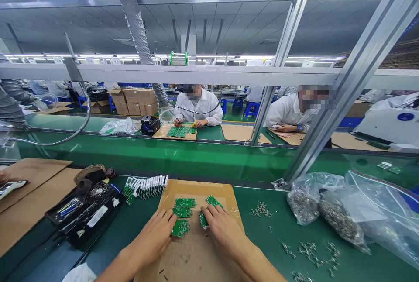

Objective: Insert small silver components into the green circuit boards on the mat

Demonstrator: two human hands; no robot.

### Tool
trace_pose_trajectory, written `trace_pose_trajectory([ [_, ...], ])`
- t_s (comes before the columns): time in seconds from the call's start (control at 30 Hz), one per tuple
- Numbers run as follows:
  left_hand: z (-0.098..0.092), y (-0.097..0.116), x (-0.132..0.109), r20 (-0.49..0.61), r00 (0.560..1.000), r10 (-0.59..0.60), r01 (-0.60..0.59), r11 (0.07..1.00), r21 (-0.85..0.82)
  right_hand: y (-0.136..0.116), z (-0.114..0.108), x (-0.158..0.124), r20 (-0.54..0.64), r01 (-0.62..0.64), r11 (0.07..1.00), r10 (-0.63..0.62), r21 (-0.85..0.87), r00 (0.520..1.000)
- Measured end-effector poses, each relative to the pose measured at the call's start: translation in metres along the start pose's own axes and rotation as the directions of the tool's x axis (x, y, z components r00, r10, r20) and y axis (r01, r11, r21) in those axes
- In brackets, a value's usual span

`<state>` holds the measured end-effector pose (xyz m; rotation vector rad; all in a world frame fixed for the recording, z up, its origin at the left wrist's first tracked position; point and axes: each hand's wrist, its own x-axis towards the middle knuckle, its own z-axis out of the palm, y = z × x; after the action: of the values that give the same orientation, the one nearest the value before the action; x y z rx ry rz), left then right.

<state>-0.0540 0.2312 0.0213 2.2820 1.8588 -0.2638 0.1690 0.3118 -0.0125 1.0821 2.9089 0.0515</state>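
Several small green circuit boards [184, 203] lie in a column on a sheet of brown cardboard [196, 260]. My left hand [157, 231] is at the left side of this column, its fingers bent and closed on the edge of a lower circuit board [178, 228]. To the right, my right hand [223, 228] grips a green circuit board [203, 220] under its curled fingers, which partly hide it. Just beyond those fingertips another green board [214, 201] lies at a slant. Both thumbs are mostly hidden.
A black soldering station [88, 212] and a row of white-handled parts [152, 187] stand at left. Loose metal pieces [261, 209] and plastic bags of metal parts [343, 218] lie at right. A metal post [347, 72] rises at right; co-workers sit across the green divider [196, 155].
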Motion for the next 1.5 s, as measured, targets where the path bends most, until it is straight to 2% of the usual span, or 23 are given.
trace_pose_trajectory([
  [0.13,-0.003,0.002,-0.004,0.014,1.0,0.003,-0.003,1.0,-0.021,0.005,-0.011,0.008,0.019,0.016,1.0,-0.016,-0.008,1.0],
  [0.3,-0.005,-0.001,-0.003,0.03,0.999,0.015,-0.015,1.0,0.002,0.008,-0.015,0.009,0.048,0.012,1.0,-0.012,-0.002,0.999],
  [0.43,-0.014,-0.008,0.013,-0.008,1.0,-0.002,0.002,0.999,0.037,0.009,-0.018,0.011,0.063,-0.014,1.0,0.013,0.012,0.998],
  [0.63,-0.023,-0.01,0.035,-0.026,0.999,0.047,-0.046,0.998,0.034,0.007,-0.023,0.01,0.108,-0.001,0.999,-0.002,0.036,0.994],
  [0.8,-0.022,-0.008,0.034,-0.042,0.997,0.062,-0.061,0.998,0.013,0.006,-0.023,-0.003,0.101,0.047,0.981,-0.067,0.186,0.993],
  [0.87,-0.022,-0.008,0.035,-0.033,0.998,0.052,-0.052,0.999,0.008,0.005,-0.023,-0.006,0.095,0.012,0.975,-0.034,0.223,0.995],
  [1.0,-0.022,-0.006,0.039,-0.006,1.0,0.018,-0.018,0.999,0.031,-0.001,-0.025,-0.002,0.12,-0.081,0.988,0.065,0.13,0.991],
  [1.2,-0.025,-0.004,0.035,0.017,0.999,0.028,-0.03,0.995,0.093,-0.008,-0.029,0.004,0.12,-0.047,0.995,0.036,0.09,0.992],
  [1.33,-0.038,-0.013,0.037,0.007,0.999,0.041,-0.042,0.994,0.103,0.01,-0.038,0.005,0.109,-0.073,0.992,0.062,0.1,0.992],
  [1.5,-0.054,-0.02,0.065,-0.011,0.998,0.062,-0.061,0.992,0.11,0.043,-0.049,0.023,0.117,-0.159,0.98,0.145,0.119,0.982],
])
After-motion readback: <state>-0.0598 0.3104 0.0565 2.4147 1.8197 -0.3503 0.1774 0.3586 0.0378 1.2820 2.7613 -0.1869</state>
